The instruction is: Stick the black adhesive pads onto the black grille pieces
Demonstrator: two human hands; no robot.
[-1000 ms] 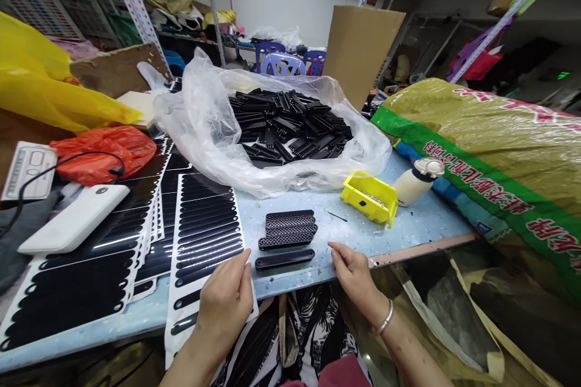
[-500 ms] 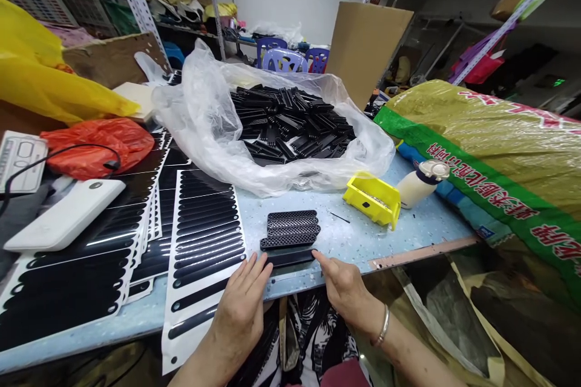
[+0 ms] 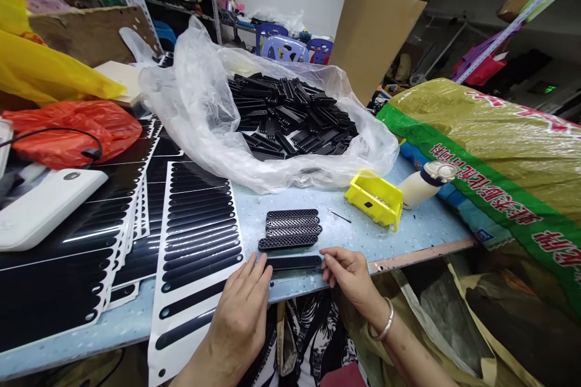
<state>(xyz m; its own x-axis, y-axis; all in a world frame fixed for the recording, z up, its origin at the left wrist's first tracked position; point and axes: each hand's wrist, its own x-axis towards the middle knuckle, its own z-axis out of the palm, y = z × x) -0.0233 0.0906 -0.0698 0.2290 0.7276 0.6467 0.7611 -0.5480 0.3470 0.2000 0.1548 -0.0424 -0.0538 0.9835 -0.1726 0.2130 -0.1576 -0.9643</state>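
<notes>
A flat black plastic strip (image 3: 294, 263) with rounded ends lies at the table's front edge, between my two hands. My left hand (image 3: 244, 308) rests with outstretched fingers, its fingertips covering the strip's left end. At the other end, my right hand (image 3: 348, 275) hovers beside the tip with loosely bent fingers apart and nothing visible in them. Just behind lie several black perforated strips (image 3: 293, 230), side by side in a small stack. To the left, a white sheet of black stickers (image 3: 195, 269) reaches under my left wrist's side, with some backing bare.
A clear plastic bag (image 3: 200, 133) full of black strips (image 3: 290, 115) stands behind. At right are a yellow bin (image 3: 374, 202), a bottle (image 3: 424, 184) and a big sack (image 3: 499, 151). More sticker sheets (image 3: 68, 278) and a white device (image 3: 49, 208) lie left.
My right hand has drawn slightly off the strip's right end, its fingers loosening. My left hand stays at the left end. The view has shifted a little.
</notes>
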